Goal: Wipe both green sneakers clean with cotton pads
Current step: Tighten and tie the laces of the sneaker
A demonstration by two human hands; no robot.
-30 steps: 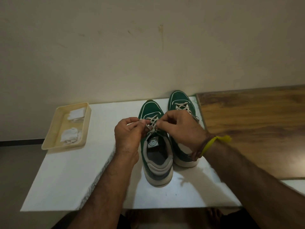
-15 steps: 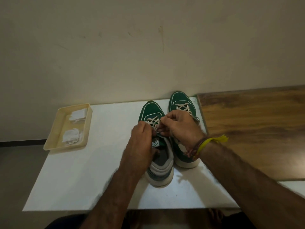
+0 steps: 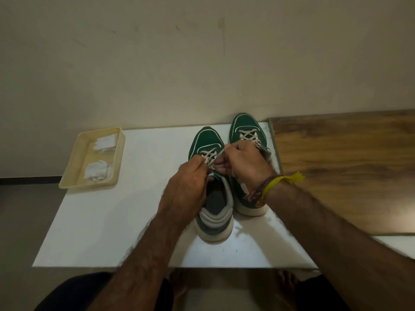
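Two green sneakers side by side on white bench, toes to wall: left sneaker nearer, right sneaker further back. Left hand and right hand both curled over left sneaker, each pinching its white lace. Cotton pads lie in beige tray at bench's left edge, well apart from the sneakers

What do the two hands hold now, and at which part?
Both hands, left hand and right hand, pinch the white laces of the left sneaker, near its tongue.
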